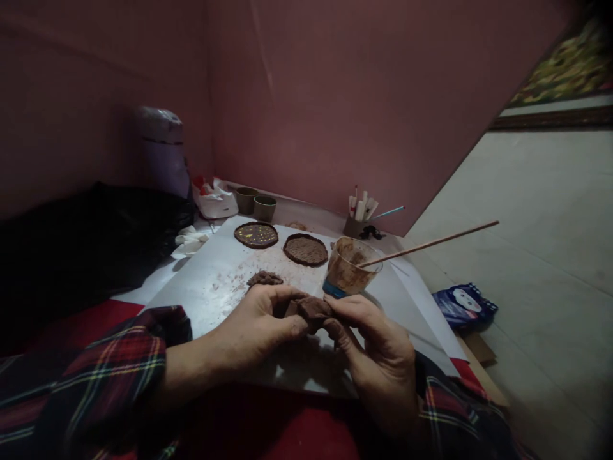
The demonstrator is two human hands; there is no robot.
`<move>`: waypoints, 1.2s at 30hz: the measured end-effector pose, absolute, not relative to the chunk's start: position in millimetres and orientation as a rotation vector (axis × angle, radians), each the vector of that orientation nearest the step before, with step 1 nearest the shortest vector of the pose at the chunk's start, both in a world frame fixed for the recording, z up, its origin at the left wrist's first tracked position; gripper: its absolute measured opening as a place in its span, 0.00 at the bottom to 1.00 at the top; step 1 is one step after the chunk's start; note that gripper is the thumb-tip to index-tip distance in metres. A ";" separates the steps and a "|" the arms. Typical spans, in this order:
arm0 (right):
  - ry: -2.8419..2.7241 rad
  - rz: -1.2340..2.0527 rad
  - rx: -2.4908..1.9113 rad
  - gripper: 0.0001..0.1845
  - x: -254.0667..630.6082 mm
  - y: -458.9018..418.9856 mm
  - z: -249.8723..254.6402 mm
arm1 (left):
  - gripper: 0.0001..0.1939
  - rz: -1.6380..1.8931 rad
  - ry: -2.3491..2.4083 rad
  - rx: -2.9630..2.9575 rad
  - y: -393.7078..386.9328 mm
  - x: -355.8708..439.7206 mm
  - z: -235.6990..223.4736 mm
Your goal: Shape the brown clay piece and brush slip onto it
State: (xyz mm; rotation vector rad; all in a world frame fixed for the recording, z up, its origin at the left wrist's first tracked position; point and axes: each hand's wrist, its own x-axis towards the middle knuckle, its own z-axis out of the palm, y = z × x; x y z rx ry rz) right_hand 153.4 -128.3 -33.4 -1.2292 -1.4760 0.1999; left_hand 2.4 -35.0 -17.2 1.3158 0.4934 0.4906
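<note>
Both hands meet over the near part of a white sheet (215,287). My left hand (261,319) and my right hand (371,342) pinch the same lump of brown clay (313,308) between thumbs and fingertips. Both sleeves are red plaid. Just behind the right hand stands a clear plastic cup (349,268) smeared with brown slip, a long wooden stick (431,243) leaning out of it to the right. A smaller clay lump (264,278) lies on the sheet behind the left hand. Farther back lie two flat clay discs, one with yellow dots (255,234) and one plain (305,249).
Two small dark cups (256,203) and a white container (215,198) stand near the pink wall. A holder with tools (359,214) sits at the back right. A black bag (90,243) fills the left. A blue packet (464,305) lies on the floor at right.
</note>
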 end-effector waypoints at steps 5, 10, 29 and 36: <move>-1.551 0.063 -1.194 0.12 151.9 -128.8 -34.2 | 0.10 0.502 0.441 1.371 -32.7 2.7 -19.9; -1.415 0.079 -1.270 0.12 152.6 -128.2 -36.7 | 0.14 0.450 0.304 1.333 -35.2 1.0 -19.0; -1.490 0.063 -1.309 0.15 154.1 -135.6 -50.5 | 0.25 0.511 0.423 1.135 -36.7 -1.8 -20.1; -1.366 0.022 -1.177 0.12 141.4 -127.4 -43.3 | 0.26 0.559 0.490 1.259 -33.4 1.2 -15.9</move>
